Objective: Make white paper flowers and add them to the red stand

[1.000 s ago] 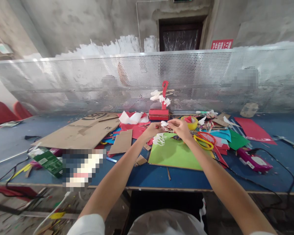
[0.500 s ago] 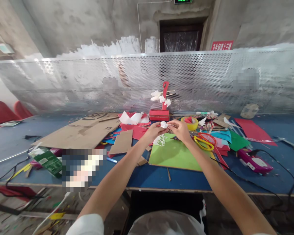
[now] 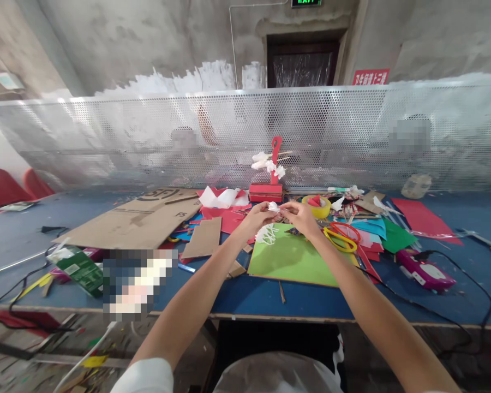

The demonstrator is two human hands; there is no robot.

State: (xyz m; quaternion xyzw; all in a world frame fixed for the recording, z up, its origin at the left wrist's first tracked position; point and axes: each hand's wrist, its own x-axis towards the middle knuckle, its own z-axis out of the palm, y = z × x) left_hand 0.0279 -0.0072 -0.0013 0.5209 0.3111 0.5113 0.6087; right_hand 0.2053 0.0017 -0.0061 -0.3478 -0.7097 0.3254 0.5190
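Note:
A small white paper flower [image 3: 273,207] is pinched between my two hands above the green sheet. My left hand [image 3: 258,216] grips it from the left with closed fingers. From the right, the fingertips of my right hand [image 3: 298,214] close on its lower side. Below them, a fringed white paper piece [image 3: 265,234] lies on the green sheet [image 3: 297,259]. Just behind my hands stands a red paper stand [image 3: 265,192] with an upright hooked arm, which carries several white paper flowers [image 3: 269,165].
Scissors with yellow and red handles [image 3: 340,238] lie right of the green sheet, near a yellow tape roll [image 3: 316,207]. Flat cardboard [image 3: 135,218] covers the left side. A purple device [image 3: 426,270] with a black cable lies right. A perforated metal screen [image 3: 147,136] bounds the back.
The white paper flower has turned slightly between my fingers, and my hands have shifted very little. Everything else stays in place.

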